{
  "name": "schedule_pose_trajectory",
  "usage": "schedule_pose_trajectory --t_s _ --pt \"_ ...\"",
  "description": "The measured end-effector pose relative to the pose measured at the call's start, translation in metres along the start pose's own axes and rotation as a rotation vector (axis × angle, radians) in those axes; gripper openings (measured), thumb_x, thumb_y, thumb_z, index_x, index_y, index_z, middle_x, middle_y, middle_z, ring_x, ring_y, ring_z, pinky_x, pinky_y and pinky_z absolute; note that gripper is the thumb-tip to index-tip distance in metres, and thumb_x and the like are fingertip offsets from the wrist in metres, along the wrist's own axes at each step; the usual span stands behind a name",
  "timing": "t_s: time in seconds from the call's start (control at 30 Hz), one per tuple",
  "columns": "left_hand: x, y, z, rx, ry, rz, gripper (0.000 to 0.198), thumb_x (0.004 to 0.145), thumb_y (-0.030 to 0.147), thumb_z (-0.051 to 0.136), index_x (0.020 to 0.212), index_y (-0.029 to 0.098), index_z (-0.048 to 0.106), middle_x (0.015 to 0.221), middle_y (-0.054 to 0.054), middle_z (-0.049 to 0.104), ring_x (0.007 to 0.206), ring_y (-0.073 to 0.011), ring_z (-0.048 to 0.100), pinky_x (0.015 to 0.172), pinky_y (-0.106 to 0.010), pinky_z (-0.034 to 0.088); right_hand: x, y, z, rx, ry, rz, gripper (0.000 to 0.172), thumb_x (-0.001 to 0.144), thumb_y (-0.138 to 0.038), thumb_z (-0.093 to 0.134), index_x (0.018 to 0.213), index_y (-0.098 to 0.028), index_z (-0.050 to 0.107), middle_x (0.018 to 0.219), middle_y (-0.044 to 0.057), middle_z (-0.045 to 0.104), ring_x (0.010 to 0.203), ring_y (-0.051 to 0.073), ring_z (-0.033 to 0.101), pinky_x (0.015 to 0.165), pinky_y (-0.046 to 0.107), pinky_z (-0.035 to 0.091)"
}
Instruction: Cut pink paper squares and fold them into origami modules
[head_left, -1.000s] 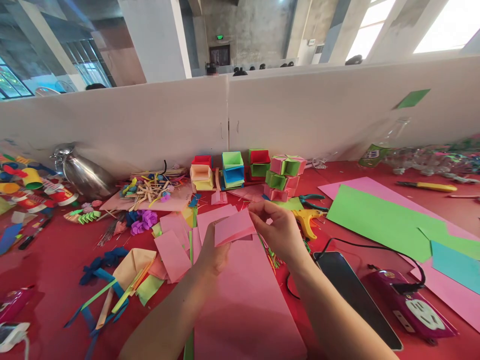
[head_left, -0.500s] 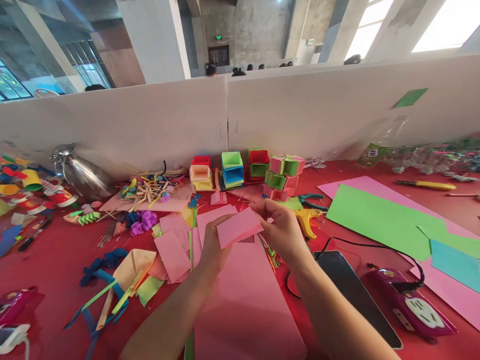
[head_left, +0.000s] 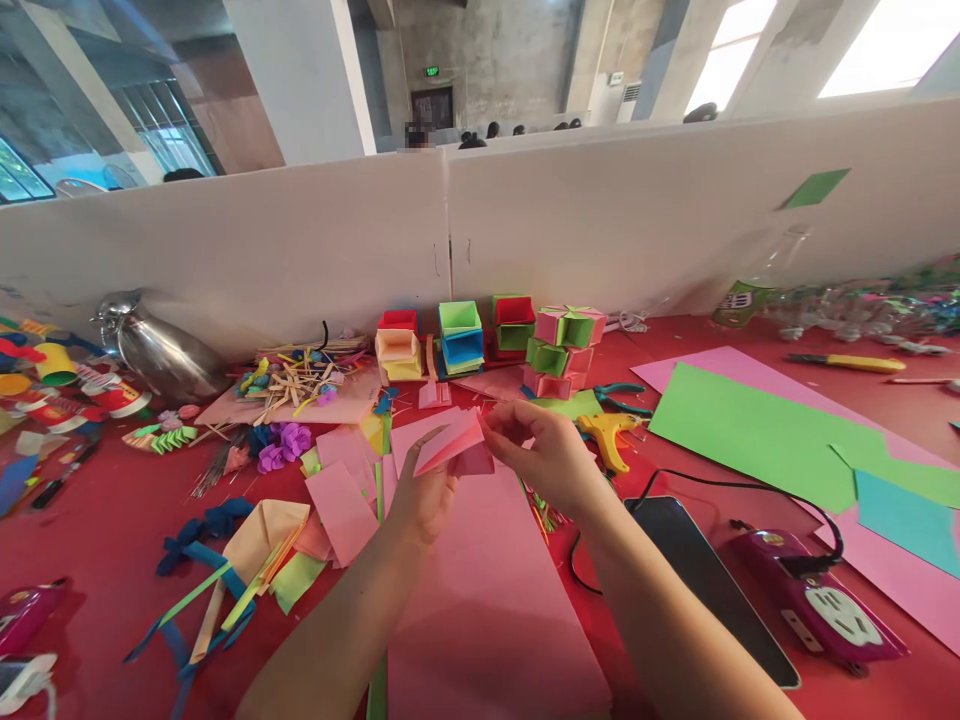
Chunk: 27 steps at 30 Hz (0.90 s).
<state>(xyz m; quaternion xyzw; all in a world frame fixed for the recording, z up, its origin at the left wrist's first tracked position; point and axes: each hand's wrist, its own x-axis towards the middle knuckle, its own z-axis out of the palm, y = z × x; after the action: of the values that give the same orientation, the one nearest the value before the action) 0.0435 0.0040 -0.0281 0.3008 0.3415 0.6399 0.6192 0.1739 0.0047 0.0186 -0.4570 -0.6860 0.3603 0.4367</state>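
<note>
Above the large pink sheets at the middle of the red surface, a folded pink paper is held up between the person's two hands. The left hand has its grip closed around the paper's lower left side; the right hand has its grip pinched at the right edge, thumb and forefinger close together. Smaller pink pieces lie just left of the large sheets, with blue strips farther left.

Toward the back of the surface, stacks of coloured paper boxes stand near a white partition. A steel jug leans at the left, beside a heap of thin sticks. Right of the hands are a yellow glue gun, a dark phone lying flat and a purple power socket, with a big green sheet beyond them.

A green slip is on the partition at the right. Over its top edge show the dark tops of several heads, a bare grey wall with a dark door, a lit green sign above it, pale pillars and bright windows at upper right.
</note>
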Motion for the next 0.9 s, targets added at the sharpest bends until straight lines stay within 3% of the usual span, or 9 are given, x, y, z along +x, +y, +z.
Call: schedule_pose_trajectory --t_s 0.27,0.53,0.77,0.9 --pt "0.0 0.004 0.001 -0.156 0.073 -0.057 0.024 0.056 0.023 0.081 0.076 0.019 0.069 0.073 0.004 0.07 0.072 -0.0101 0.064 0.067 -0.018 0.047 0.0 0.002 0.001 0.018 -0.025 0.04 0.012 0.075 -0.027 0.06 0.068 -0.018 0.054 0.061 -0.003 0.054 0.054 0.009 0.046 0.049 0.022 0.036" --pt "0.0 0.011 0.009 -0.185 0.139 -0.126 0.012 0.061 0.021 0.075 0.064 0.019 0.063 0.063 0.005 0.067 0.062 -0.0102 0.063 0.062 -0.018 0.047 0.001 -0.003 0.002 -0.001 -0.042 0.097 0.011 0.072 -0.027 0.062 0.069 -0.017 0.058 0.061 -0.003 0.055 0.055 0.009 0.045 0.052 0.021 0.037" --pt "0.003 0.003 0.004 -0.147 0.028 -0.008 0.008 0.068 0.023 0.071 0.071 0.019 0.064 0.07 0.003 0.068 0.074 -0.0142 0.063 0.074 -0.025 0.048 0.002 0.001 0.004 0.0 -0.045 0.161 0.015 0.074 -0.03 0.061 0.067 -0.017 0.06 0.062 -0.002 0.058 0.056 0.01 0.047 0.053 0.022 0.037" --pt "0.004 0.001 0.002 -0.123 0.037 0.031 0.008 0.068 0.023 0.07 0.07 0.02 0.063 0.07 0.003 0.066 0.073 -0.0137 0.061 0.071 -0.025 0.048 0.003 0.002 0.005 -0.03 -0.022 0.172 0.02 0.074 -0.032 0.061 0.061 -0.017 0.056 0.056 -0.003 0.054 0.053 0.009 0.043 0.05 0.022 0.034"
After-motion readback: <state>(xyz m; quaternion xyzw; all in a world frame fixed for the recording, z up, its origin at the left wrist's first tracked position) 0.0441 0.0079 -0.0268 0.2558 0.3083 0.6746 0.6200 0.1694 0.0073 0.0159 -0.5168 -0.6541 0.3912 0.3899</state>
